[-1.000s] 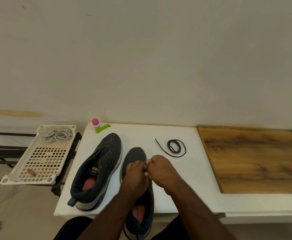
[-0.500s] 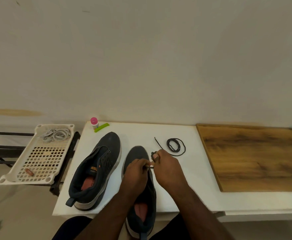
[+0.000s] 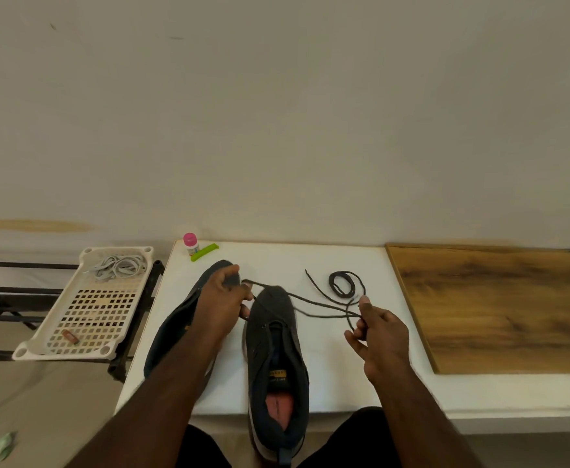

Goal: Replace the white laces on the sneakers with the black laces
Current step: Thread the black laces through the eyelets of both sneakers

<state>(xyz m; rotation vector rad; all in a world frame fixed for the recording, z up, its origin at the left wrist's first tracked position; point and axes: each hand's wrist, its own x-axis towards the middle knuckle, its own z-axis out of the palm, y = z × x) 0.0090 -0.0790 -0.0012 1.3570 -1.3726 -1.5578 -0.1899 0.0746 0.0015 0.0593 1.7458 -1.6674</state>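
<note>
A: Item one, change: our hands, together over the toe a second ago, have drawn apart, pulling a black lace [image 3: 314, 304] out to both sides.

B: Left to right, then. Left of our left hand [image 3: 221, 298]: white laces [image 3: 118, 266] heaped in a tray [image 3: 57, 346]. That hand grips one lace end, fingers curled, over the far sneaker [image 3: 175, 319].

A: Between the hands: the near sneaker [image 3: 273, 352], lace through its lowest eyelets, we judge.

B: Our right hand [image 3: 378, 336] pinches the other end; beyond it, a second coiled black lace [image 3: 342, 283].

A: Handling: light, limp, likely to slide through. We'd grip near the stiff tips for threading.
</note>
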